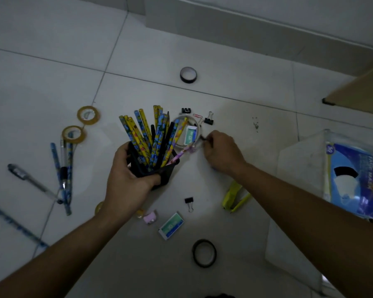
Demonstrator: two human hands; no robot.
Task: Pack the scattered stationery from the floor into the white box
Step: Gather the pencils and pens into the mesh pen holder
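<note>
Loose pens lie toward the floor's left edge. The left hand grips a black mesh pencil holder crammed with pencils. Just right of it, the right hand pinches something small beside a pink pencil that slants toward the holder; the white box stands farther right, nearer this hand.

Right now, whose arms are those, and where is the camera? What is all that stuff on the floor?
The camera sits on a person's head, looking down, so the two arms are that person's own. The left hand grips a black mesh cup full of pencils. The right hand pinches a small dark thing, too small to name. On the tiled floor lie tape rolls, pens, a binder clip and a yellow stapler. The box at the right is where it all goes.
</note>
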